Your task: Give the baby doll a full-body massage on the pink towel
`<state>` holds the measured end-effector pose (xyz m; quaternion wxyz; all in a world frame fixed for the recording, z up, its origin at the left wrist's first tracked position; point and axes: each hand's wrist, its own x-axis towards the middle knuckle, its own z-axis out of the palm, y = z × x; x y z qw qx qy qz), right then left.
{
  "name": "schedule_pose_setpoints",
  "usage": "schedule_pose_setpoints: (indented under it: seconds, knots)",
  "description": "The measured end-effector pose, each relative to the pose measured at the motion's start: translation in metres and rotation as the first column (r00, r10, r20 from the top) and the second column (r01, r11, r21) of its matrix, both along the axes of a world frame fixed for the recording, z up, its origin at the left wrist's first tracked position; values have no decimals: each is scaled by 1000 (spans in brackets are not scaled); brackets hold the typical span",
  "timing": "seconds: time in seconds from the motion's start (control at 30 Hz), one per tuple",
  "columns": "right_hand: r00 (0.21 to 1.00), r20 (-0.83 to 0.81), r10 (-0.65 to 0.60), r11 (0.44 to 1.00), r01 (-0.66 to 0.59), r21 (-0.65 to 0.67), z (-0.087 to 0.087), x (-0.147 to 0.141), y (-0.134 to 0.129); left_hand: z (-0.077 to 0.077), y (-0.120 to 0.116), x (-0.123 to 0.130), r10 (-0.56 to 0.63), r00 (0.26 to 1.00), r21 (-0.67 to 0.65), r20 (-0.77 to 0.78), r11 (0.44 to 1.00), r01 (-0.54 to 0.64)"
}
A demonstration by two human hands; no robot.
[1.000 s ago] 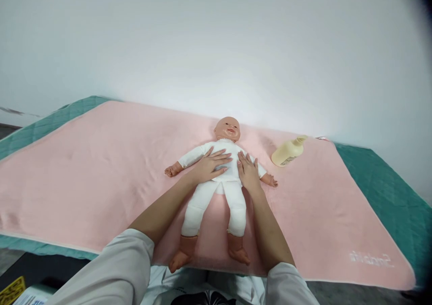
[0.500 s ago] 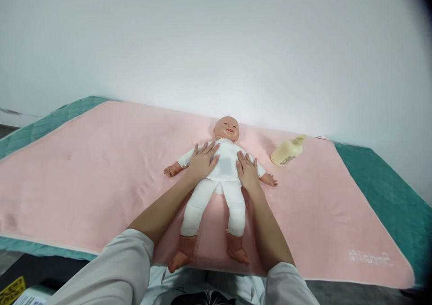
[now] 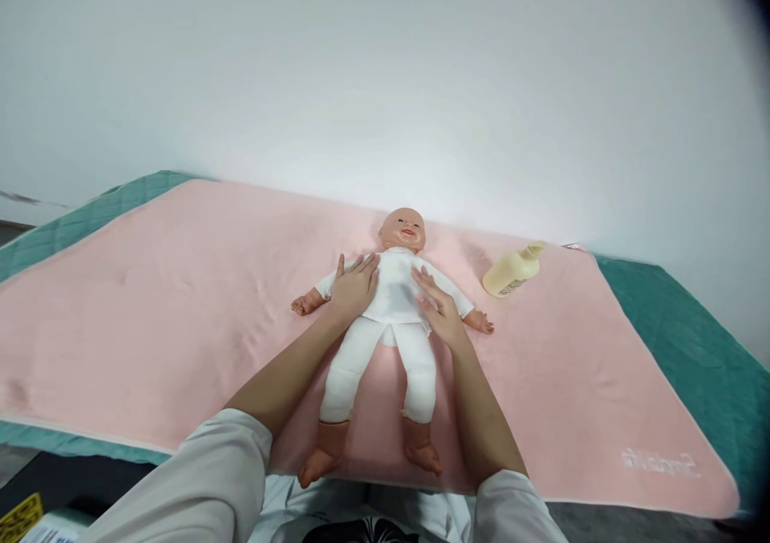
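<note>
A baby doll (image 3: 397, 286) with a white cloth body lies on its back on a pink blanket (image 3: 198, 310), its head toward the wall. My left hand (image 3: 354, 286) rests on the chest and shoulder at the picture's left, fingers extended. On the other side of the torso is my right hand (image 3: 441, 306), its fingers spread and pointing inward over the chest. Neither hand grips anything. To the right of the doll a pale yellow pump bottle (image 3: 511, 273) lies on its side.
Green quilted padding (image 3: 691, 326) shows beyond the blanket's edges. Behind it rises a white wall (image 3: 385, 86). At the lower left, a yellow-and-black item (image 3: 21, 517) and a pale box (image 3: 54, 527) sit on a dark surface.
My left hand has shifted slightly left, off the middle of the chest. My right hand has turned and moved inward, its fingers angled toward the chest's centre.
</note>
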<state>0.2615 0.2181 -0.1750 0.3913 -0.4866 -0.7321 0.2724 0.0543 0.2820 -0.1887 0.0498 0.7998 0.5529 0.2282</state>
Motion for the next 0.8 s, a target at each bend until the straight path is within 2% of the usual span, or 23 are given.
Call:
schedule_pose_setpoints:
  seconds: [0.07, 0.13, 0.2, 0.27, 0.43, 0.57, 0.8]
  knots:
    - [986, -52, 160, 983, -164, -82, 9, -1, -7, 0, 0, 0, -3, 1000, -1, -1, 1000, 3]
    - [960, -90, 266, 947, -277, -161, 16, -1, -12, -1, 0, 0, -4, 1000, -1, -1, 1000, 4]
    - [934, -126, 335, 923, -352, -154, 20, -2, -14, -1, 0, 0, -4, 1000, 1, -2, 1000, 4]
    - [922, -93, 376, 915, -386, -116, 23, -3, -15, -1, 0, 0, -4, 1000, 5, -4, 1000, 4]
    - [918, 213, 335, 939, -305, -161, 28, -11, -15, -2, 0, 0, -13, 1000, 10, -13, 1000, 13]
    - [917, 192, 349, 936, -330, -125, 25, -17, -14, -2, 1, 0, -11, 1000, 10, -10, 1000, 11]
    - [942, 223, 251, 965, -225, -133, 16, -18, -8, 2, -2, 1, -9, 1000, 3, 1, 1000, 9]
